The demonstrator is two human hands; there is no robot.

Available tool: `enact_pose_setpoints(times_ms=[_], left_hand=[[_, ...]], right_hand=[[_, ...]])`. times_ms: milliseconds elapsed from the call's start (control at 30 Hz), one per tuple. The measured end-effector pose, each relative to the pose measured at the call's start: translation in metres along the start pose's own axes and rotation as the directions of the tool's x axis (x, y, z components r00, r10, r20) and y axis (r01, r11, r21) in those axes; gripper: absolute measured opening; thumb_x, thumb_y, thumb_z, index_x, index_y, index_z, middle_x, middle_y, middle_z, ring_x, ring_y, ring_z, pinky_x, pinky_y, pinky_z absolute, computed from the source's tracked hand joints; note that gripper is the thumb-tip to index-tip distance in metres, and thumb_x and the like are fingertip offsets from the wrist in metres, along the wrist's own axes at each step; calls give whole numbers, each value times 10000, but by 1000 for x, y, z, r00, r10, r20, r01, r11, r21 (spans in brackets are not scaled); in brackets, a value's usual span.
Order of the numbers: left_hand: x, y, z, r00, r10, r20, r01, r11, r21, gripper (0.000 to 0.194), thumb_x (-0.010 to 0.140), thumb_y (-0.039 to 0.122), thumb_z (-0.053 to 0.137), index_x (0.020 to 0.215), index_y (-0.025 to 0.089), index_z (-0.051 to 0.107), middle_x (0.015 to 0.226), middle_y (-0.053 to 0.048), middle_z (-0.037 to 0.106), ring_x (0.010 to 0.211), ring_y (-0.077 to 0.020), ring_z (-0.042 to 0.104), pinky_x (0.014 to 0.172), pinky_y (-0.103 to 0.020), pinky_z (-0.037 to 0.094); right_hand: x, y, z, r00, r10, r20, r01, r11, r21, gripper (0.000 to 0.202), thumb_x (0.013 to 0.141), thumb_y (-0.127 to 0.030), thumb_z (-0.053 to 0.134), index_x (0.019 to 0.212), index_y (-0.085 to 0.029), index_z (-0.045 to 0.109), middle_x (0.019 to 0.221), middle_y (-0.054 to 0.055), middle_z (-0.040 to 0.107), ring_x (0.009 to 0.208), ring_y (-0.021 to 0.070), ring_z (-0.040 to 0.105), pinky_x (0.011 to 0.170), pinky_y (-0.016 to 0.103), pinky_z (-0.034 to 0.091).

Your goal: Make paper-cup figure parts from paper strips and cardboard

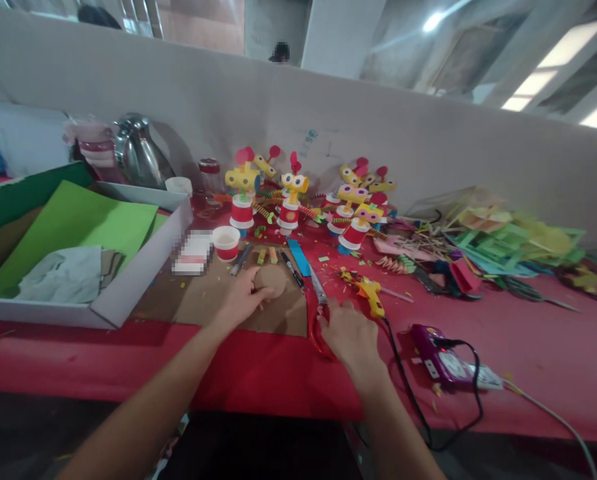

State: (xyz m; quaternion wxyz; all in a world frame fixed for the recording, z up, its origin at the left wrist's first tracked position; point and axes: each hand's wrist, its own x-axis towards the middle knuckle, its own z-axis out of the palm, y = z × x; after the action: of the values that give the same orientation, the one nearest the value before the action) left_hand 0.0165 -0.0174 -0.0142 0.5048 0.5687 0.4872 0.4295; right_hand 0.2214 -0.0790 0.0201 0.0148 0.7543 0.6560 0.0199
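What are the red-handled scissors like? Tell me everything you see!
The scissors have shiny, metal-looking blades and looped red handles, perhaps plastic. They lie at the red table covering, just right of the brown cardboard sheet, pointing away from the person, tips beside a blue strip. The blades look nearly closed. The right hand touches the handles, partly hiding them.

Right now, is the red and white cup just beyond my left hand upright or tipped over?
Upright: the cup shows its open mouth facing up, with the red side below the rim.
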Motion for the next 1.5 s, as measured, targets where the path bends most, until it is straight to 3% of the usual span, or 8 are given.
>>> enact_pose_setpoints(times_ms=[133,333,433,767,1000,1233,1367,1500], left_hand=[[-1,-2,-6,998,-49,37,56,978,-203,514,796,366,603,1247,143,497,864,-58,665,578,-140,612,473,-227,421],[0,-2,-12,993,10,114,30,939,-342,483,757,396,664,1172,152,621,848,-48,684,571,-118,556,536,-246,471],[2,-6,-16,999,46,-8,-47,961,-271,514,721,299,708,1210,166,618,943,-64,705,748,-154,618,678,-265,492],[1,-7,-13,992,-111,-52,98,974,-204,390,744,61,573,1101,162,697,958,-76,734,851,-176,645,792,-313,490],[2,-5,-21,978,-137,-158,117,985,-128,291,652,99,707,934,148,757,815,-61,738,702,-146,616,695,-275,473],[3,-8,-20,963,-154,-219,118,978,-170,156,751,188,636,854,156,748,713,-39,698,567,-116,581,573,-243,450],[2,-9,-27,943,-7,-332,11,1000,9,302,817,346,596,1041,176,704,857,-67,694,661,-160,616,639,-295,482],[-3,-4,-23,960,269,-73,-236,923,303,778,594,399,819,1305,227,555,1302,-122,565,1171,-297,526,944,-405,445]], right_hand=[[-1,-11,-8,982,-128,-136,161,949,272,355,913,-337,447,1195,-171,584,1072,157,620,916,291,648,742,393,500],[44,-56,19,969,-189,-160,227,425,876,383,850,-420,494,1149,-198,584,886,55,689,654,166,639,623,283,500],[64,-72,36,975,-169,-146,198,344,918,283,829,-424,495,948,-204,628,682,0,646,484,141,572,497,253,444],[63,-63,41,985,-128,-119,167,487,857,333,782,-508,532,669,-206,615,486,-1,556,486,168,540,503,260,358],[63,-64,45,977,-98,-188,210,569,795,437,853,-561,420,589,-222,499,486,-16,501,499,151,461,509,258,301],[66,-57,45,972,-31,-235,209,576,790,395,838,-525,428,725,-198,618,602,17,585,581,171,513,561,262,333],[68,-55,45,976,-6,-217,176,605,776,381,832,-516,425,714,-205,611,545,1,535,545,171,490,537,265,315],[66,-59,46,980,-39,-195,185,547,817,391,861,-534,419,700,-213,574,514,-15,521,515,162,505,526,260,333]])
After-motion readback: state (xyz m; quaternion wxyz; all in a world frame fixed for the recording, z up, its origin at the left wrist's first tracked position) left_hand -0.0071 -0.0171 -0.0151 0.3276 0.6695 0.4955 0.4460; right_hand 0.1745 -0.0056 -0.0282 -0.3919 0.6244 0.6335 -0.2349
